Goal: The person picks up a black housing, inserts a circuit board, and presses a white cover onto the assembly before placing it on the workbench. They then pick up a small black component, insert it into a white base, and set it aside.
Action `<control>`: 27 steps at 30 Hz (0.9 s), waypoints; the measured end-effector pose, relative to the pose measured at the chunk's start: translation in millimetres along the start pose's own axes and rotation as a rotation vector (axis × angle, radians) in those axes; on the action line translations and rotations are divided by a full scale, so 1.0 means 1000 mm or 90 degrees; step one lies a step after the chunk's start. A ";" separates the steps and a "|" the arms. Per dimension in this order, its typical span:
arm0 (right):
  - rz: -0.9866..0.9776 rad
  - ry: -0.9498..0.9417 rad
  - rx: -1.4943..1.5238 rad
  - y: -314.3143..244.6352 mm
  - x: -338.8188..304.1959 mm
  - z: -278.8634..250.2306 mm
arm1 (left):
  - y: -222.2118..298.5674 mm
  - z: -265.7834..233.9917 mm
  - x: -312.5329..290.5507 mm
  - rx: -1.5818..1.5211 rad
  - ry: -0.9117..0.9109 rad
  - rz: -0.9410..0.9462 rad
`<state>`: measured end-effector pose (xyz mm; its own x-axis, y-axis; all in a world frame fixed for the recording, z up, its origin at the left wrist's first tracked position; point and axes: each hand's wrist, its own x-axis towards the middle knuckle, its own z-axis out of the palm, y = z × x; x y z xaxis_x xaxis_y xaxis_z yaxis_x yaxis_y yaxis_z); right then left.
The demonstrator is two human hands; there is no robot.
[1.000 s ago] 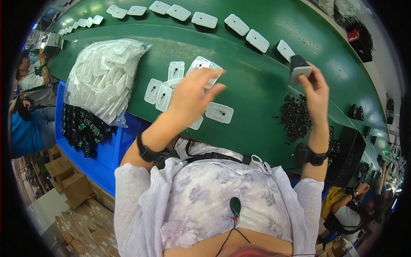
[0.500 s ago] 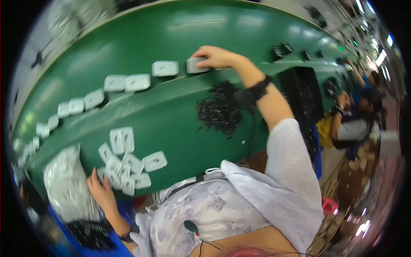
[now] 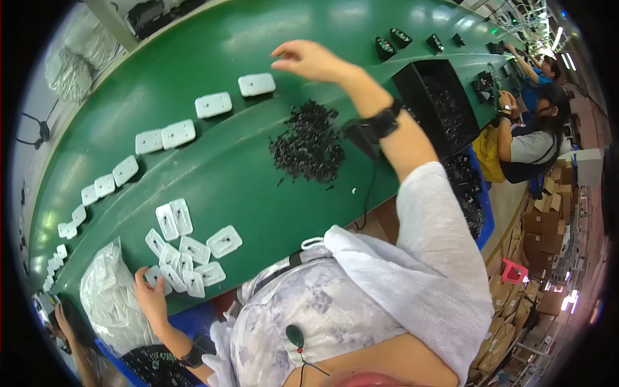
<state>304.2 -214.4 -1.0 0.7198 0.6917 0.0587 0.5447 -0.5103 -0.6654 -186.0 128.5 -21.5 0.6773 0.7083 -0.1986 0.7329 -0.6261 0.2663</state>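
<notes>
My right hand [image 3: 311,60] is raised over the far part of the green table, its fingers apart and holding nothing. Just left of it and nearer lies a white plastic case [image 3: 256,84] with rounded corners, in a curving row with other such cases like the white case [image 3: 213,105]. At the near left, my left hand [image 3: 151,298] has its fingers and thumb around the edge of a white plastic shell [image 3: 155,276]. Beside that hand is a loose pile of open white shells [image 3: 184,263], several with a small dark part inside.
A heap of small black parts [image 3: 308,145] lies mid-table, with a black bin [image 3: 412,80] to its right. A clear plastic bag [image 3: 109,297] of white pieces stands at left. Black devices [image 3: 400,38] sit far right. Co-workers [image 3: 535,122] work at the right; another person's hand [image 3: 64,322] shows lower left.
My right hand has let go of the white case at the row's end and lifted away from it. My left hand has closed in on a shell at the pile's edge. The whole view has shifted.
</notes>
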 end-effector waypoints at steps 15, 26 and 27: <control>-0.078 0.062 -0.149 -0.036 -0.150 0.051 | 0.087 -0.020 -0.011 -0.642 0.080 0.052; -0.075 0.083 -0.137 -0.043 -0.154 0.067 | 0.171 0.016 -0.005 -0.932 -0.154 0.044; -0.081 0.080 -0.135 -0.044 -0.154 0.067 | 0.172 0.016 -0.006 -0.937 -0.164 0.049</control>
<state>141.0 -264.1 -30.7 0.6805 0.6949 0.2325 0.7025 -0.5284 -0.4768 -62.9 11.7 10.6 0.8174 0.5165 -0.2552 0.0829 0.3329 0.9393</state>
